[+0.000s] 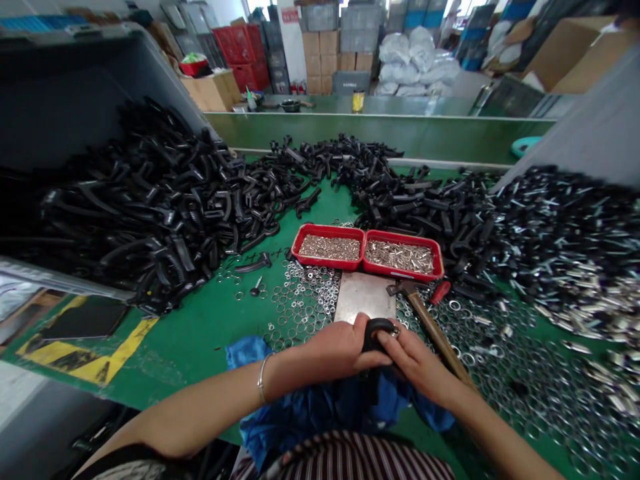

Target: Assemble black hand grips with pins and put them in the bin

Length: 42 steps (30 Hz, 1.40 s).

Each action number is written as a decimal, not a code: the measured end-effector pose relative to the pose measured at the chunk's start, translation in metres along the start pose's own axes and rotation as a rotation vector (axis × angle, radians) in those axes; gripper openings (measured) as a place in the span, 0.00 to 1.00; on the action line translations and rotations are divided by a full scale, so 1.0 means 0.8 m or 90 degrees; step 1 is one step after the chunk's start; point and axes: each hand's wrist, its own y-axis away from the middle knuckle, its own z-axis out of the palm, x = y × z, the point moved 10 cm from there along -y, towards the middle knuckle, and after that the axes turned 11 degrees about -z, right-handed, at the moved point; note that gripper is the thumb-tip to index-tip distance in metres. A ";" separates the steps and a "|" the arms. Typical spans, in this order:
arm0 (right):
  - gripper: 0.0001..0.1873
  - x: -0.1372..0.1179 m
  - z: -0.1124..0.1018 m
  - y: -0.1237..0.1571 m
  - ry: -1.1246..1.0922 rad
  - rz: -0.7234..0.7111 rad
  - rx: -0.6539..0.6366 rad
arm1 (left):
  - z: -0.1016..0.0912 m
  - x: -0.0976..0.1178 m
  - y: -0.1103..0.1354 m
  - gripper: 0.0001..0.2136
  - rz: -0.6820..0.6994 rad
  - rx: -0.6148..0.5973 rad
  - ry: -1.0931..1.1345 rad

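The left forearm and right forearm reach in from the lower corners, bringing the left hand and right hand close together before the torso, both curled shut.

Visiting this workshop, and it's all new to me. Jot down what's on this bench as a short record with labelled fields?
Left hand: grips a curved black plastic part
Right hand: fingers hold a small metal ring against that part
Beside the hands: a wooden-handled hammer and a metal plate
Trays: two joined red trays of small metal pieces
Bench: green top, strewn with metal rings
Heap: black plastic parts
Lap: blue cloth
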 end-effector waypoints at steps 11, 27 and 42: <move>0.16 0.037 -0.045 -0.070 0.098 0.029 0.048 | -0.039 -0.020 -0.083 0.30 0.037 -0.032 0.067; 0.14 0.041 -0.136 -0.079 0.449 -0.057 0.099 | -0.038 -0.038 -0.120 0.25 0.044 0.026 -0.207; 0.08 0.116 -0.146 -0.200 0.690 -0.044 -0.034 | -0.049 -0.004 -0.284 0.11 0.088 0.105 -0.385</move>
